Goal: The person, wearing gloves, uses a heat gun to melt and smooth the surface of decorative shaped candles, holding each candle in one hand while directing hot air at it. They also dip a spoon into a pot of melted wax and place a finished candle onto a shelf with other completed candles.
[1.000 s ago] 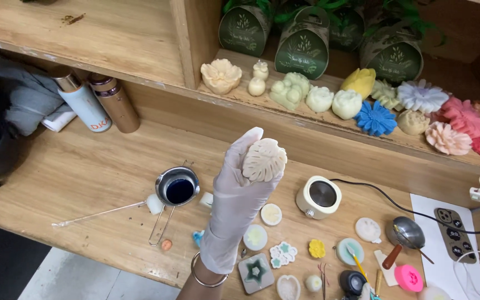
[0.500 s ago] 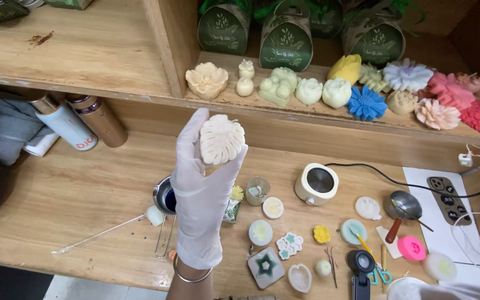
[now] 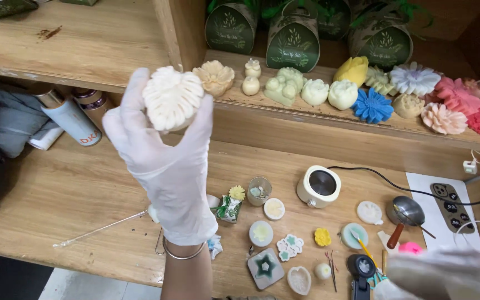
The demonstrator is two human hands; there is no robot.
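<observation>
Left hand (image 3: 165, 161): your gloved fingers pinch the cream flower candle (image 3: 172, 98) aloft.
Right hand (image 3: 445, 275): blurred, grip unclear.
Candle: likely light, brittle petals; hold its base.

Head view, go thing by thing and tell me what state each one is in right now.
Left hand: gloved, raised, gripping the cream flower.
Cream flower: held up, petals facing the camera.
Right hand: gloved, blurred, low at the frame corner; grip unclear.
Melter pot: upright, open, corded.
Spray cans: lying tilted, capped.
Ladle: lying on the table.
</observation>
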